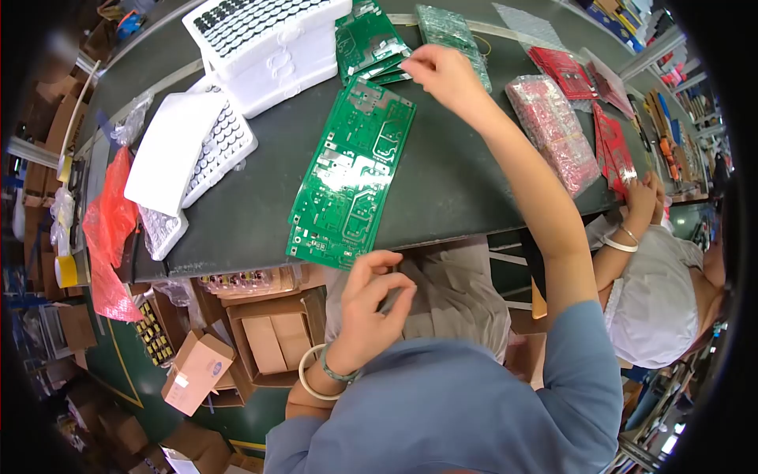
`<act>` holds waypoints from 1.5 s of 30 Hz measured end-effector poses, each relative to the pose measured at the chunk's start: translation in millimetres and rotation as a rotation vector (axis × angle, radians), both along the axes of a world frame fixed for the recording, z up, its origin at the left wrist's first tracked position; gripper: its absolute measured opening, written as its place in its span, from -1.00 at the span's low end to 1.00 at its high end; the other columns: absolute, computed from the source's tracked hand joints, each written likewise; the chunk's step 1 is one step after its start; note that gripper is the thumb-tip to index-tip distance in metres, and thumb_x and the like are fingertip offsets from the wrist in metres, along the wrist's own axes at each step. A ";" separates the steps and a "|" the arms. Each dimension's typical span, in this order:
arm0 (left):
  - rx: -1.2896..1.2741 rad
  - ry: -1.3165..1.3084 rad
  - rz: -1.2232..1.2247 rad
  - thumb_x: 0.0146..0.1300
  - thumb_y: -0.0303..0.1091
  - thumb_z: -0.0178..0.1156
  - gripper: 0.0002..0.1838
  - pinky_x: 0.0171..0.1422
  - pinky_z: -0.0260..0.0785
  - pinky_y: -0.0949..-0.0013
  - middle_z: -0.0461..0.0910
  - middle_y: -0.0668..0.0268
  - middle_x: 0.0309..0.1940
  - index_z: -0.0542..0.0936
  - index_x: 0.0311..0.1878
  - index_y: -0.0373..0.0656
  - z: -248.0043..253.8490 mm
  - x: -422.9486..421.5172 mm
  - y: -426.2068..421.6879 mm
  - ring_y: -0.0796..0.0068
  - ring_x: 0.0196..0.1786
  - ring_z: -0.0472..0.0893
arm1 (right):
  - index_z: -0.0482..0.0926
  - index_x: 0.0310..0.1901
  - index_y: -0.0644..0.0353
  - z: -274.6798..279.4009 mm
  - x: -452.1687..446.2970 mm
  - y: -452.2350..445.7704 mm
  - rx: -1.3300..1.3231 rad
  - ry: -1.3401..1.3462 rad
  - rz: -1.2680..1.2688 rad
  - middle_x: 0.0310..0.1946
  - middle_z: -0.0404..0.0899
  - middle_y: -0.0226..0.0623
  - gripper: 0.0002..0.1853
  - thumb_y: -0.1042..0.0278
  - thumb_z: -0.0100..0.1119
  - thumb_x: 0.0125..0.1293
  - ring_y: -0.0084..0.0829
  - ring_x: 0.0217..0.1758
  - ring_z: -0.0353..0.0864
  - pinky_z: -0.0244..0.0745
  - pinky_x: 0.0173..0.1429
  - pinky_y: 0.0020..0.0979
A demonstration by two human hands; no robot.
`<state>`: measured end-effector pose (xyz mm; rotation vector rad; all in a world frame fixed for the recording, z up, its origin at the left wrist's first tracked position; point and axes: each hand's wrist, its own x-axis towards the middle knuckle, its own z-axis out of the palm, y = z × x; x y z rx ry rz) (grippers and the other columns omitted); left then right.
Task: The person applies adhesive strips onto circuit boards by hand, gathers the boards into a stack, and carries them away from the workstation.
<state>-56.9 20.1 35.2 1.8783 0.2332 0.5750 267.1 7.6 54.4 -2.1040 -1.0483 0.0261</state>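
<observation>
A green printed circuit board (335,189) lies lengthwise on the dark bench, its near end at the front edge. It may be more than one board, since a second edge shows along its left side. My left hand (371,304) hovers just off that near end, fingers bent but apart, holding nothing. My right hand (450,79) reaches to the back, thumb and forefinger pinched at the corner of a board in the fanned stack of green circuit boards (367,39). The fingertips partly hide that corner.
White foam trays with round black-and-white parts (268,59) stand at back left, beside a white foam sheet (174,150) and red plastic bag (110,225). Bubble-wrapped packs, one green (454,39), one red (553,134), lie rightward. A co-worker's hand (643,197) touches red boards (612,150).
</observation>
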 end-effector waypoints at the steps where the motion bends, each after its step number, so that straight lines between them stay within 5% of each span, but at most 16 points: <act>1: -0.005 0.004 0.005 -0.03 -0.66 0.27 -0.87 0.01 0.41 0.34 0.50 0.14 -0.09 0.59 -0.38 -0.28 0.0 -0.3 4.0 0.30 -0.14 0.56 | 0.63 -0.16 0.33 -3.5 -3.6 -1.0 -0.005 0.004 0.005 -0.43 0.65 -0.27 -0.68 0.19 0.20 0.27 -0.52 -0.44 0.58 0.50 -0.33 -0.45; 4: 0.030 -0.052 0.117 -0.01 -0.67 0.25 -0.87 0.04 0.42 0.33 0.48 0.13 -0.07 0.57 -0.35 -0.31 1.0 2.2 11.8 0.30 -0.10 0.55 | 0.57 0.01 0.32 -13.1 -9.8 -0.9 -0.179 -0.046 0.174 -0.24 0.67 -0.14 -0.65 0.26 0.15 0.30 -0.39 -0.17 0.66 0.52 -0.04 -0.37; 8: 0.086 -0.030 0.104 0.00 -0.69 0.25 -0.86 0.07 0.44 0.31 0.48 0.12 -0.07 0.57 -0.34 -0.31 -2.0 12.0 9.8 0.27 -0.05 0.56 | 0.52 0.08 0.38 -29.2 2.4 17.0 -0.112 0.247 0.273 -0.23 0.68 -0.19 -0.62 0.34 0.16 0.29 -0.45 -0.13 0.63 0.49 0.02 -0.42; 11: 0.066 -0.034 0.119 -0.01 -0.70 0.27 -0.85 0.04 0.45 0.33 0.48 0.13 -0.07 0.57 -0.34 -0.30 -5.2 10.8 4.9 0.28 -0.05 0.57 | 0.59 -0.10 0.27 -22.5 12.9 11.7 -0.131 0.385 0.437 -0.44 0.58 -0.45 -0.71 0.21 0.18 0.29 -0.63 -0.31 0.50 0.37 -0.25 -0.53; 15: 0.077 -0.057 0.142 -0.02 -0.70 0.28 -0.84 0.00 0.45 0.35 0.49 0.13 -0.08 0.57 -0.34 -0.30 -9.7 8.9 4.2 0.29 -0.09 0.58 | 0.61 -0.19 0.11 14.2 17.4 -30.2 -0.144 0.773 0.301 -0.43 0.50 -0.60 -0.76 0.14 0.25 0.24 -0.73 -0.35 0.38 0.11 -0.38 -0.62; 17: 0.105 -0.075 0.142 -0.02 -0.69 0.28 -0.84 -0.04 0.45 0.36 0.51 0.14 -0.11 0.57 -0.34 -0.30 -6.1 9.0 4.8 0.30 -0.13 0.57 | 0.60 -0.17 0.17 31.6 2.2 -64.4 0.039 0.678 0.121 -0.35 0.53 -0.57 -0.74 0.16 0.26 0.25 -0.71 -0.31 0.43 0.21 -0.31 -0.64; 23: 0.039 -0.109 -0.012 -0.03 -0.68 0.29 -0.84 -0.17 0.45 0.38 0.55 0.18 -0.23 0.59 -0.36 -0.28 -1.1 10.1 -8.5 0.30 -0.21 0.58 | 0.47 0.05 0.26 -2.7 -84.2 -189.5 0.583 0.958 -0.198 -0.05 0.59 -0.32 -0.72 0.39 0.13 0.35 -0.48 -0.01 0.60 0.51 0.10 -0.40; 31: -0.001 -0.058 -0.078 0.00 -0.72 0.26 -0.82 -0.23 0.43 0.40 0.58 0.19 -0.40 0.60 -0.30 -0.28 -0.9 19.4 -27.2 0.34 -0.32 0.59 | 0.43 0.04 0.23 -58.6 -223.7 -179.1 0.876 1.292 -0.424 -0.05 0.58 -0.27 -0.77 0.44 0.07 0.39 -0.41 -0.05 0.62 0.59 -0.02 -0.34; 33: 0.023 -0.044 -0.086 0.07 -0.70 0.22 -0.64 -0.35 0.43 0.44 0.57 0.22 -0.41 0.59 -0.01 -0.29 -2.5 20.3 -23.1 0.39 -0.40 0.58 | 0.43 -0.01 0.22 -64.5 -231.6 -166.9 0.930 1.316 -0.418 -0.11 0.60 -0.28 -0.81 0.44 0.10 0.38 -0.43 -0.12 0.64 0.60 -0.08 -0.39; 36: -0.177 0.031 -0.014 0.10 -0.66 0.24 -0.44 -0.19 0.46 0.49 0.60 0.28 -0.43 0.41 0.23 -0.36 -16.8 15.6 -26.2 0.52 -0.38 0.59 | 0.46 -0.01 0.25 -59.5 -237.0 -149.0 0.866 1.340 -0.415 -0.18 0.62 -0.27 -0.79 0.43 0.12 0.36 -0.43 -0.18 0.66 0.61 -0.12 -0.44; 39: -0.228 0.090 0.020 0.11 -0.62 0.26 -0.55 -0.18 0.47 0.45 0.63 0.28 -0.41 0.47 0.11 -0.34 -20.6 14.3 -24.3 0.49 -0.35 0.63 | 0.50 -0.03 0.30 -51.4 -235.9 -145.4 0.717 1.504 -0.344 -0.22 0.62 -0.28 -0.77 0.41 0.16 0.35 -0.47 -0.20 0.66 0.60 -0.16 -0.48; 41: -0.206 0.096 0.026 0.11 -0.62 0.26 -0.60 -0.19 0.47 0.44 0.63 0.26 -0.40 0.49 0.06 -0.34 -22.9 13.7 -22.1 0.47 -0.34 0.64 | 0.51 -0.08 0.31 -48.4 -228.9 -159.5 0.174 1.618 0.076 -0.25 0.61 -0.33 -0.78 0.38 0.19 0.33 -0.51 -0.26 0.65 0.56 -0.18 -0.51; 43: -0.180 0.091 0.019 0.12 -0.61 0.26 -0.65 -0.20 0.47 0.43 0.64 0.24 -0.39 0.51 0.01 -0.33 -23.7 14.4 -19.6 0.45 -0.34 0.65 | 0.54 -0.14 0.28 -30.3 -223.4 -170.1 0.074 1.623 0.147 -0.31 0.59 -0.37 -0.80 0.40 0.27 0.26 -0.60 -0.34 0.58 0.51 -0.24 -0.53; 45: -0.065 0.099 -0.003 0.12 -0.61 0.27 -0.69 -0.20 0.48 0.42 0.65 0.20 -0.37 0.53 -0.04 -0.32 -21.9 15.3 -20.0 0.40 -0.32 0.66 | 0.56 -0.22 0.22 -5.4 -214.8 -175.6 -0.019 0.820 0.199 -0.33 0.54 -0.34 -0.81 0.47 0.34 0.15 -0.52 -0.38 0.54 0.46 -0.30 -0.48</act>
